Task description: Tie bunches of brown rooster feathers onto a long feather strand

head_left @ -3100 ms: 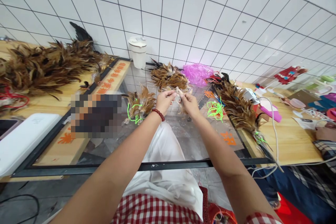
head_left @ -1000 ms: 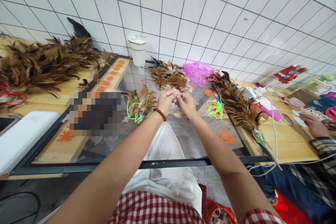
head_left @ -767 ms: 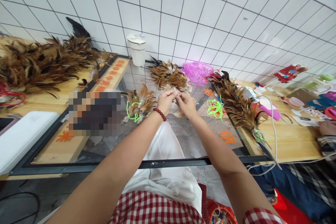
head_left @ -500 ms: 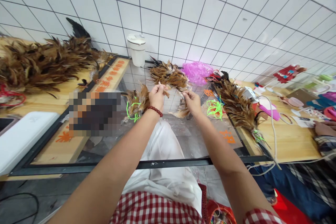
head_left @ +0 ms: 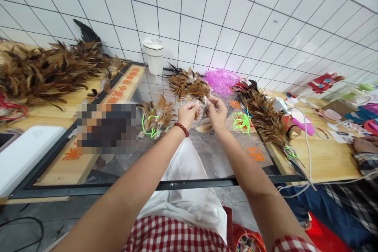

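My left hand (head_left: 189, 115), with a red bead bracelet on the wrist, pinches a small feather by its pale end. Close beside it, my right hand (head_left: 217, 113) grips brown feathers (head_left: 206, 127) whose whitish quill ends show between thumb and fingers. Both hands hover over a glass-topped table, fingertips almost touching. Just beyond them lies a brown feather pile (head_left: 189, 83). Left of my left hand sits a smaller feather bunch (head_left: 161, 115) with bright green string (head_left: 150, 130) around it. A tangle of green string (head_left: 242, 123) lies to the right of my right hand.
A white lidded cup (head_left: 154, 56) and a pink plastic bag (head_left: 222, 81) stand near the tiled wall. Feather garlands lie left (head_left: 44, 73) and right (head_left: 265, 114). A white box (head_left: 35, 153) is at the left. A person's hand (head_left: 366, 143) shows far right.
My left hand has moved right, carrying its feather close to my right hand. My right hand has shifted only slightly, still gripping its feathers.
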`<state>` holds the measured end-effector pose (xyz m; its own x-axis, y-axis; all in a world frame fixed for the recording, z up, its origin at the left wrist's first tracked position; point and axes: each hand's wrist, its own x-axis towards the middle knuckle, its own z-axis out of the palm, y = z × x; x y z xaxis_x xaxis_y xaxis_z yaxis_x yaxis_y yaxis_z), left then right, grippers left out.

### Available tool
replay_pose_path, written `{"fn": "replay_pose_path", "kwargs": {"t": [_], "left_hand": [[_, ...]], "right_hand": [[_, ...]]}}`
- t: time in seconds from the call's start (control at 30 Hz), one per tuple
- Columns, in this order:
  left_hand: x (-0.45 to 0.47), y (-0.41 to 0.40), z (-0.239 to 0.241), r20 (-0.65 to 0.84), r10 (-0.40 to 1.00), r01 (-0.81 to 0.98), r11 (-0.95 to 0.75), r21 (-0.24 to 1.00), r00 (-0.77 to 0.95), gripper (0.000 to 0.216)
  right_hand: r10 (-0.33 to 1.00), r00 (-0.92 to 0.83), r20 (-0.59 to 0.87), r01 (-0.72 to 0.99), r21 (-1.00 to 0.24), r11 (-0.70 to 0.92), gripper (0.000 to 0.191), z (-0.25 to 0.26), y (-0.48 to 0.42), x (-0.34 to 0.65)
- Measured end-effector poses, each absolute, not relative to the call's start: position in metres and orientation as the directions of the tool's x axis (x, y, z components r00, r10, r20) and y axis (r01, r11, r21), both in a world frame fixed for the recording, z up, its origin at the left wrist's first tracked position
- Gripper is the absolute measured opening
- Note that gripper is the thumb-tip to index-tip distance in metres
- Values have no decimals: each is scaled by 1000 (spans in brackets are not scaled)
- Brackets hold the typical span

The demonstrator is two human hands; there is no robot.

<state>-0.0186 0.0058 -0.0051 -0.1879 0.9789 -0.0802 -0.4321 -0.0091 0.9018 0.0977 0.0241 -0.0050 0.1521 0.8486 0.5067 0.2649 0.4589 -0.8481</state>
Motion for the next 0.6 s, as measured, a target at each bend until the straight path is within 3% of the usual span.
{"fn": "replay_pose_path", "kwargs": {"t": [0.2,0.6], "left_hand": [[-22,9,-8,-10,969,-447,-104,889,-245,22],[-23,7,-5,-9,987,-515,-74,854,-158,23]], "right_hand": [[854,53,518,286,-827,484,23,-5,20,96],[887,1,462,264,-855,446,21,-4,17,94]]}}
